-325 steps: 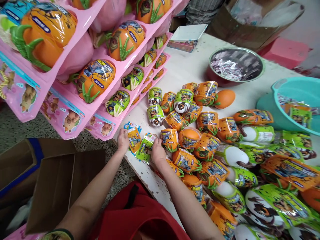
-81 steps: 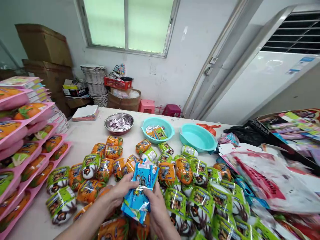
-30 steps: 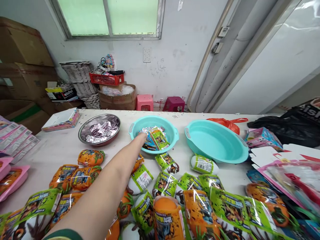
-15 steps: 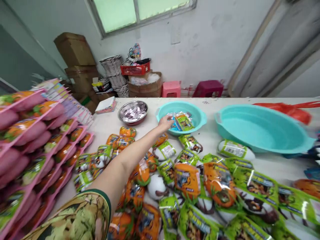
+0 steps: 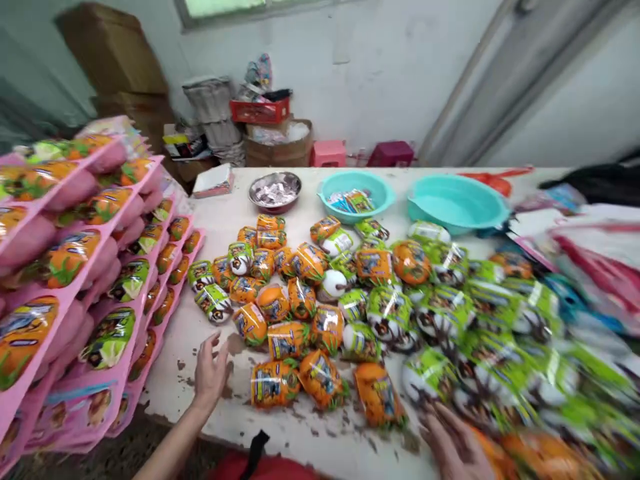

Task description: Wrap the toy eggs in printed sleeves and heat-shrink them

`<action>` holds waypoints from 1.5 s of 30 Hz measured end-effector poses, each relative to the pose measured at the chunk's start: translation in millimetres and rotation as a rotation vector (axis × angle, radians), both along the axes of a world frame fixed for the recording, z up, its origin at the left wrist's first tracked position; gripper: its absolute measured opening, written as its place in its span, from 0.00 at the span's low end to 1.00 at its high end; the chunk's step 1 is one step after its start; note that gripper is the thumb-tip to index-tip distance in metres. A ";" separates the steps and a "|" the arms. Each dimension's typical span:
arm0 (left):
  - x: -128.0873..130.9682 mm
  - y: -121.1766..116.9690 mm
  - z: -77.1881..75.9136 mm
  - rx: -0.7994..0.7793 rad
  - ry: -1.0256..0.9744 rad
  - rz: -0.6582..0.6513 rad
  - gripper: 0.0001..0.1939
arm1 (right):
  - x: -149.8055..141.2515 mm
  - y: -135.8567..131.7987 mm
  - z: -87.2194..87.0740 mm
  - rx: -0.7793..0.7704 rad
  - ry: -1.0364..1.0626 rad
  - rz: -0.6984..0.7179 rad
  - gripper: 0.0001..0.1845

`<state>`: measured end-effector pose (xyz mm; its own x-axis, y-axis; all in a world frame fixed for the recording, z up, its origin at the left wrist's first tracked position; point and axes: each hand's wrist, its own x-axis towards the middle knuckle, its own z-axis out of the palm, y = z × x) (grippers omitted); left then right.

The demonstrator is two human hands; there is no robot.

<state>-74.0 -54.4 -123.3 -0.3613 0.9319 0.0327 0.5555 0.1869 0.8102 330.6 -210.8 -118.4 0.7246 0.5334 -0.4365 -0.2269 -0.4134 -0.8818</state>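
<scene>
My left hand (image 5: 211, 367) is over the near left part of the white table (image 5: 220, 427), its fingers apart and nothing in them. To its right lie egg-shaped packs in orange printed film, the closest being an orange pack (image 5: 251, 324). At the lower right is my right hand (image 5: 456, 440), slightly blurred, its fingers stretched out beside a heap of white egg-shaped packs in green film (image 5: 433, 377). An orange pack (image 5: 545, 453) is partly hidden near that hand; I cannot tell whether they touch.
Stacked pink trays (image 5: 107, 293) holding similar packs rise on the left. Along the back stand a metal bowl (image 5: 276, 208) of small sachets, a teal basin (image 5: 383, 193) with colourful packets, and a larger teal basin (image 5: 460, 207). Bags and cloth (image 5: 600, 247) lie at the right.
My left hand has come back from the teal basin of packets to the near left of the table. My right hand has come into view. The view has tipped downward.
</scene>
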 end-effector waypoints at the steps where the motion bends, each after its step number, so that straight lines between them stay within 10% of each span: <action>1: -7.5 -12.9 -6.4 -0.008 0.023 -0.035 0.20 | -21.5 -10.7 -0.1 -0.012 0.040 -0.040 0.33; 7: 6.1 -81.2 -27.2 -0.029 -0.018 -0.542 0.13 | -123.4 -79.2 -14.6 -0.020 0.300 -0.084 0.27; 14: 66.6 -129.7 -26.7 -0.452 -0.136 -1.229 0.09 | -156.0 -156.1 -43.8 0.026 0.231 -0.181 0.22; 23: 100.4 -185.4 -86.8 -0.666 0.368 -1.776 0.11 | -197.7 -306.1 -137.3 -0.241 0.110 -0.412 0.20; 29: 137.8 -207.9 -124.6 -0.715 0.724 -1.919 0.07 | -235.7 -351.2 -168.6 -0.312 0.054 -0.461 0.14; 45: 190.4 -198.3 -214.6 -0.875 0.996 -1.899 0.13 | -316.1 -307.2 -181.8 -0.577 0.117 -0.551 0.17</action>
<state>116.4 -252.7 -337.9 0.4932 -0.0366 -0.8691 0.4957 -0.8092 0.3154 14.6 -518.0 -300.2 0.7504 -0.2205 -0.6232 -0.6087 -0.5982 -0.5212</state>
